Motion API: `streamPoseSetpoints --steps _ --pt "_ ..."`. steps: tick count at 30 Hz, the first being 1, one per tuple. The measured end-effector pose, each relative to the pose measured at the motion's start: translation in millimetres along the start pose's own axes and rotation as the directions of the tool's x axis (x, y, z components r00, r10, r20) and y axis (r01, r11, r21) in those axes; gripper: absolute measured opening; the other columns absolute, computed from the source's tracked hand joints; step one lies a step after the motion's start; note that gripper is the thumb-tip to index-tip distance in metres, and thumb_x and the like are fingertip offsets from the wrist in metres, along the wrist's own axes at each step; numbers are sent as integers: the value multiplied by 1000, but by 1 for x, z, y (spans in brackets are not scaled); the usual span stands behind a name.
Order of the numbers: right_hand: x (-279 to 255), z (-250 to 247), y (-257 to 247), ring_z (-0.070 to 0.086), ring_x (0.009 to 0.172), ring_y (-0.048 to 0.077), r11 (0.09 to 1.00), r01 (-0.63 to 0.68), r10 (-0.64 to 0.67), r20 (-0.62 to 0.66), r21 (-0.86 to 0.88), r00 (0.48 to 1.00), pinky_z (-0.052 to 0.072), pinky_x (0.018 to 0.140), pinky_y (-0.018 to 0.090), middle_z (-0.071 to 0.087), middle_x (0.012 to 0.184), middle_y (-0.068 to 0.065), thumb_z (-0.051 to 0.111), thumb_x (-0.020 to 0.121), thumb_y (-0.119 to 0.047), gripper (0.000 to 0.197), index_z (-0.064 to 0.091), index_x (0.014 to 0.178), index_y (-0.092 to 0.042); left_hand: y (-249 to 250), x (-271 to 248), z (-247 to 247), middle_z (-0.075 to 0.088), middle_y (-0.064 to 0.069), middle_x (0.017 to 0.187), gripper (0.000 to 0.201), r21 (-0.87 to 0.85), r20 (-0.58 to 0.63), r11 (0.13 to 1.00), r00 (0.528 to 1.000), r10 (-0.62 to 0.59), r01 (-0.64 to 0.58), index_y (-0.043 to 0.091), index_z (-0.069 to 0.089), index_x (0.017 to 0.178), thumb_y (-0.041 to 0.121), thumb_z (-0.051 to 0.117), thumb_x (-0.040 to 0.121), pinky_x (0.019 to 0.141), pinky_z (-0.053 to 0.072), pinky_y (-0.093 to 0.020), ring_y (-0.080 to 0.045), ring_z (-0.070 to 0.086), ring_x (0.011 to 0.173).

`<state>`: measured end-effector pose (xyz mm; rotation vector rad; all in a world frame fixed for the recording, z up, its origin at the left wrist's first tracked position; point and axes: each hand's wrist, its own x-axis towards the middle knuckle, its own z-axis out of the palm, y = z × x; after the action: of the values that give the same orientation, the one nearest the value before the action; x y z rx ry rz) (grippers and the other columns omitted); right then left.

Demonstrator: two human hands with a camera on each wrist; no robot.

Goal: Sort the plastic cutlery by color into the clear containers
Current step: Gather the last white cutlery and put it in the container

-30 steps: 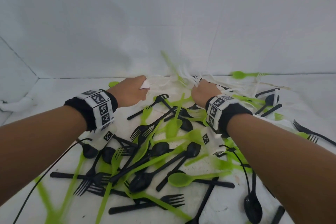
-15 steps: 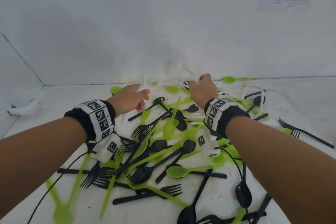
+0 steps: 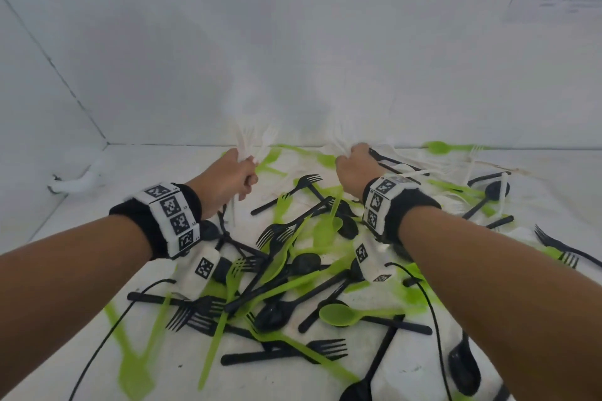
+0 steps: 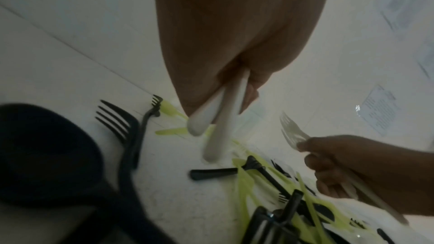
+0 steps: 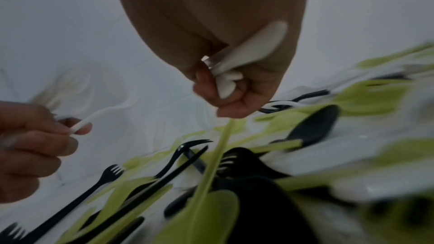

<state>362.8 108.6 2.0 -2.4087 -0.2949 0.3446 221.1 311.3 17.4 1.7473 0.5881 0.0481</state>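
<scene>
The fingers [image 4: 250, 90] of the left hand [image 3: 228, 179] are curled round a bunch of white cutlery [image 4: 220, 123], smooth handles hanging below the fist. A second white bunch [image 5: 237, 57] is gripped by the right hand [image 3: 356, 169]. Both fists are held above the far part of the white worktop [image 3: 81, 205], close to the back wall [image 3: 293, 42], with bare surface at the far left. Thin black forks [image 3: 286, 187] and spoons are tangled with glossy green cutlery [image 3: 342, 314] in a heap spread near and right beneath the forearms. Wrist cables [image 3: 107, 335] trail across the pile.
</scene>
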Motion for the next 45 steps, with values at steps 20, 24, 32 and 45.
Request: streamPoseSetpoints --steps 20,24,32,45 --pt "23 58 -49 50 76 18 861 340 -252 264 -378 931 36 60 30 57 100 2 52 94 -28 10 48 97 -18 -33 -2 -36 50 2 69 22 264 -73 956 986 151 -127 16 49 86 29 54 104 57 38 -23 -8 42 56" --pt "17 35 -46 53 83 23 955 237 -224 90 -180 971 37 67 32 57 93 1 50 93 -37 19 51 94 -17 -23 12 -26 52 2 69 17 211 -95 969 984 150 -128 17 51 88 26 54 103 63 40 -27 -12 45 62" --pt "20 8 -6 58 78 24 974 141 -125 -99 180 987 43 66 32 58 95 3 60 95 -25 33 37 117 -14 -11 25 15 49 -5 79 15 117 -84 989 992 98 -87 18 45 105 30 53 101 50 36 -27 -15 44 63" --pt "-36 -20 22 57 73 18 919 62 -22 -107 389 994 48 65 34 59 87 -3 58 92 -28 26 54 116 -17 1 -8 57 65 -6 65 28 25 104 1000 995 -13 10 4 60 121 25 59 101 44 32 -24 -18 43 47"
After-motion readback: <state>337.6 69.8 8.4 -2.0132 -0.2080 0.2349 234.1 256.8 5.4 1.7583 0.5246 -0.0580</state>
